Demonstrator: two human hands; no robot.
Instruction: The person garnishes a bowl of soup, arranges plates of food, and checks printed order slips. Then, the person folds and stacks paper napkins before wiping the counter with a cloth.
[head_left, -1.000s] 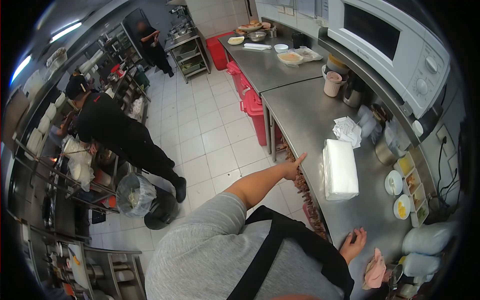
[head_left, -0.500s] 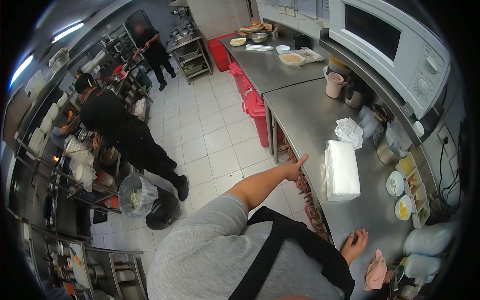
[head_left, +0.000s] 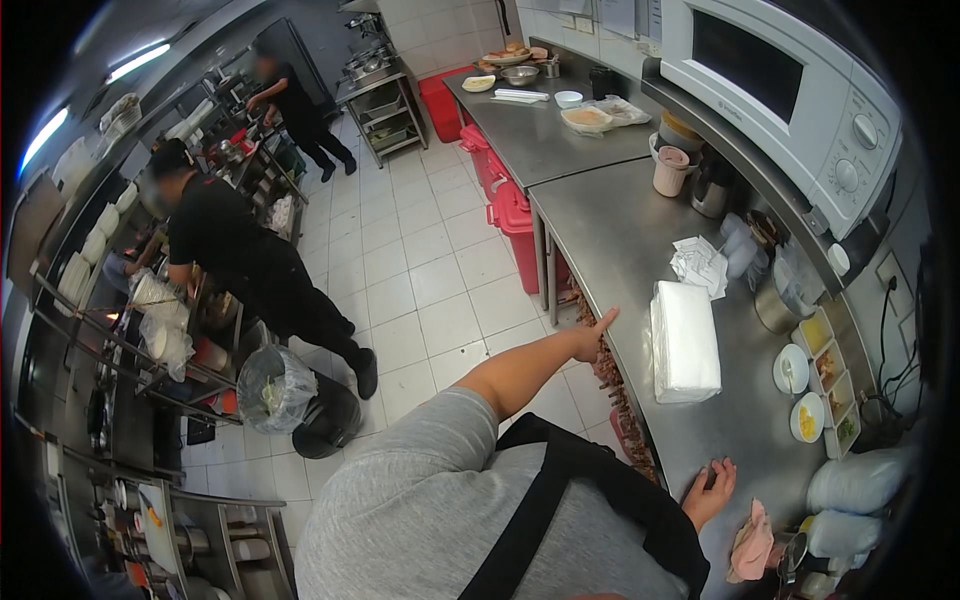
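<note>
My left hand (head_left: 592, 338) rests at the front edge of the steel counter (head_left: 617, 243), one digit stretched out over the top and the other fingers mostly hidden. It holds nothing that I can see. Farther down the same counter, my right hand (head_left: 710, 493) lies on the surface with its fingers apart and nothing in it. Between and beyond the hands stands a plastic-wrapped pack of white napkins (head_left: 685, 342). Some loose printed papers (head_left: 699, 266) lie just behind the pack. A pink cloth (head_left: 752, 545) is close to my right hand.
Small bowls (head_left: 808, 417) and a sectioned condiment tray (head_left: 828, 372) sit by the wall. A microwave (head_left: 780, 90) occupies the shelf above. Red lidded bins (head_left: 515, 222) stand under the counter. Behind, two co-workers (head_left: 235, 235) work near a lined trash bin (head_left: 275, 390).
Both of my hands stay where they were. The nearer co-worker has turned and leaned toward the cooking line; the farther one has shifted left and bent over the work surface.
</note>
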